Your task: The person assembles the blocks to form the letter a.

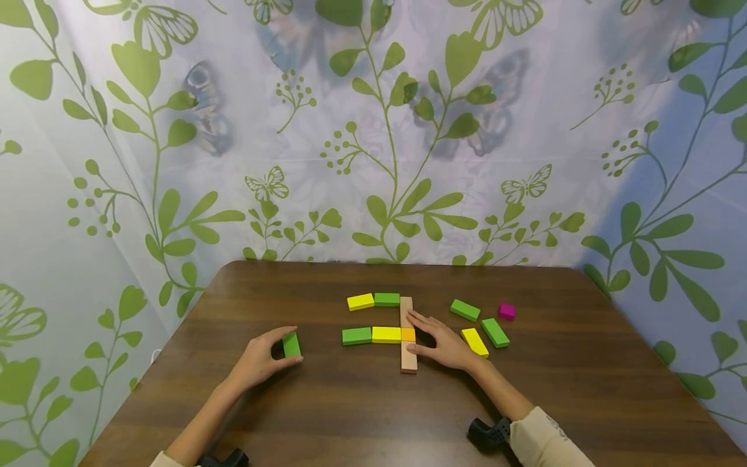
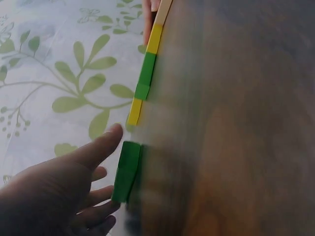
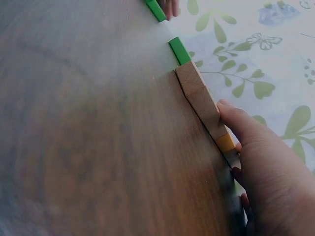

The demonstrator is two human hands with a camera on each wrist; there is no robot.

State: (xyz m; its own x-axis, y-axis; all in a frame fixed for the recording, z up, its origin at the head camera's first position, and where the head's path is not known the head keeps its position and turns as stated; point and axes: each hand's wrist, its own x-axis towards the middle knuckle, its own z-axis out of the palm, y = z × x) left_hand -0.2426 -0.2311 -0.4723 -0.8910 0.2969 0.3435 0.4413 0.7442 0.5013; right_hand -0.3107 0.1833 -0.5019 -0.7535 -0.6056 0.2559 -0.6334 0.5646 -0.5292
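Honestly can't tell if pinching or just framing that green block [image 1: 291, 346], crosswise left of the near row [image 1: 373, 335], with left hand [image 1: 258, 358].

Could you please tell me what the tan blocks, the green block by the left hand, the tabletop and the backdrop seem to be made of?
Tan blocks: apparently bare wood, by their pale tone and grain lines.
Green block: perhaps painted wood; its even colour shows no grain.
Tabletop: wood or wood-look laminate, streaked brown, slight sheen.
Backdrop: probably printed cloth, given its soft creases.
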